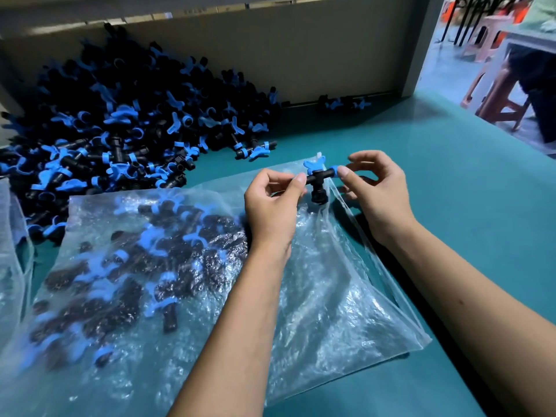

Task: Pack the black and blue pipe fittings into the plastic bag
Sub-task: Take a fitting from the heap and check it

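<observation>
Fitting (316,179), black T-shaped with blue wing handles, hangs between your two hands above the far edge of the plastic bag (316,296). Your left hand (272,203) pinches one end of its crossbar with thumb and fingers; your right hand (377,188) pinches the opposite blue-capped end. Both forearms reach forward over the bag, which lies on the green table (466,191) and already holds many fittings on its left side. Beyond it, a large pile of fittings (120,130) leans against a cardboard wall (301,49). No writing is readable.
</observation>
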Action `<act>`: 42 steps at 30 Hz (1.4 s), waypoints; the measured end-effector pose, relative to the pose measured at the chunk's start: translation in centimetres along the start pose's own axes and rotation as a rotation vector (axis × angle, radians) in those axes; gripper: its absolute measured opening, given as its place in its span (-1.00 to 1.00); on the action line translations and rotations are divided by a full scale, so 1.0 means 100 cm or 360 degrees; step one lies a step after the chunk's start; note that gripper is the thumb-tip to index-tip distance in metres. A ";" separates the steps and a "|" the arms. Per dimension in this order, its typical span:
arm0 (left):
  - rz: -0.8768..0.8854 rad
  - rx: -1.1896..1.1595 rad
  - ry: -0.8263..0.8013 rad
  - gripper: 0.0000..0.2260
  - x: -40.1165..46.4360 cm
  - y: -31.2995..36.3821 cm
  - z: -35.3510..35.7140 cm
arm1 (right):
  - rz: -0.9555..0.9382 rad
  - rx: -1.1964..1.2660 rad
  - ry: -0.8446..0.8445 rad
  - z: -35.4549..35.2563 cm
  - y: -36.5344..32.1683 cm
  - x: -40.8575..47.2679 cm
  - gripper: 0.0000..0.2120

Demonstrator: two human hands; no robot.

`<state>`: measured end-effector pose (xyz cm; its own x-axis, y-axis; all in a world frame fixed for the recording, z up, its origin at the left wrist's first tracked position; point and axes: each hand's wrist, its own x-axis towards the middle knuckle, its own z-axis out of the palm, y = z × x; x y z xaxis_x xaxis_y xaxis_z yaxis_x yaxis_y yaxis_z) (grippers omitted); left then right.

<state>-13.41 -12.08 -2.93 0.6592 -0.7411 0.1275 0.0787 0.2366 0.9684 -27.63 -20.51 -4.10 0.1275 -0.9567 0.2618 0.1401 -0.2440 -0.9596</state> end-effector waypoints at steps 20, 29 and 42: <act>0.0324 0.1310 -0.0360 -0.67 -0.016 -0.009 0.013 | 0.0604 0.0952 0.0046 -0.009 -0.016 0.007 -0.79; 0.0122 0.0838 -0.0055 -0.81 -0.011 0.003 0.010 | 0.0539 0.0801 -0.0099 -0.008 -0.014 0.006 -0.80; 0.0618 0.0084 -0.0040 -0.82 -0.006 0.038 0.013 | -0.0404 -0.0399 -0.0595 0.021 -0.012 -0.023 -0.78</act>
<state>-14.41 -11.56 0.93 0.6140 -0.6181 0.4909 -0.2121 0.4699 0.8569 -26.02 -17.71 -3.29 0.4689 -0.7513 0.4644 -0.0217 -0.5355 -0.8443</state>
